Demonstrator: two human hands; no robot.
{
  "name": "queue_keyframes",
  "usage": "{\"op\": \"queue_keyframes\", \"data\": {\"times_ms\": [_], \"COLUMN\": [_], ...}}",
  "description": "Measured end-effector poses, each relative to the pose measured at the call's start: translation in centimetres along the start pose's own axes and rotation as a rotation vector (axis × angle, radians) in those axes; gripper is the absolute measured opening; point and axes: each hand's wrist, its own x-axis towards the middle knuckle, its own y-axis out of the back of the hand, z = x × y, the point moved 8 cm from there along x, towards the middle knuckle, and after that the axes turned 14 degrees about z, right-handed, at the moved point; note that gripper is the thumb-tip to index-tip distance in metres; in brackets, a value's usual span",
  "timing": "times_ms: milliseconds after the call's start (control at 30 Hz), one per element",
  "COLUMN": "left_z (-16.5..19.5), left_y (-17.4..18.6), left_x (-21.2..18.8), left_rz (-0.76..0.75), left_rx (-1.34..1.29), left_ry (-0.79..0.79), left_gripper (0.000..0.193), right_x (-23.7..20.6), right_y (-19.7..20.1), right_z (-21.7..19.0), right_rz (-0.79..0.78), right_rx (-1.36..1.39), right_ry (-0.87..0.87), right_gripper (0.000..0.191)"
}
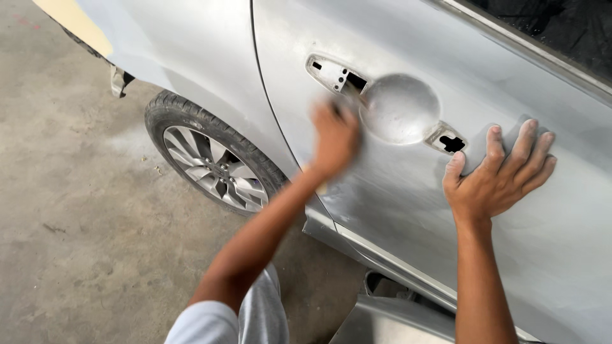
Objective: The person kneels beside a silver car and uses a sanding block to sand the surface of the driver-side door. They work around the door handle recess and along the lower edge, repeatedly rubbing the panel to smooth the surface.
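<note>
A stained grey concrete floor (70, 210) fills the left side, at nine o'clock. At about ten o'clock of centre a tyre with a silver alloy wheel (213, 167) stands under the dull, sanded rear fender (191, 51). A seam divides the fender from the silver car door (395, 204), whose matte surface runs to three o'clock; dark window glass (561, 25) sits at one o'clock. The door's handle is off, leaving a round handle recess (398, 108) with open mounting holes at either end.

The left hand (335, 140) is blurred, pressed against the door at eight o'clock of the recess; I cannot tell whether it grips anything. The right hand (500, 172) lies open, fingers spread flat on the panel at four o'clock of the recess.
</note>
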Motion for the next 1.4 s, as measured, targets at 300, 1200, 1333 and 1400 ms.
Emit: {"op": "queue_keyframes", "data": {"times_ms": [300,1200,1333,1400], "left_z": [-5.5,0.7,-5.8,-9.1], "left_y": [6.0,-4.0,4.2,8.5], "left_x": [13.1,-8.8,8.3,15.5], "left_rz": [0.531,-0.089,0.445,0.574], "left_rx": [0.314,0.270,0.271,0.309], "left_ry": [-0.680,-0.776,-0.672,-0.456], "left_gripper": [0.052,0.023,0.052,0.049], "right_x": [0.1,0.6,0.2,-0.3], "right_y": [0.4,0.1,0.3,-0.2], "right_z": [-0.2,-0.8,-0.7,-0.7], "right_rz": [-0.030,-0.018,0.037,-0.004], "right_rx": [0.033,0.043,0.046,0.054], "right_ry": [0.002,-0.039,-0.051,-0.076], "right_gripper": [0.052,0.049,0.049,0.053]}}
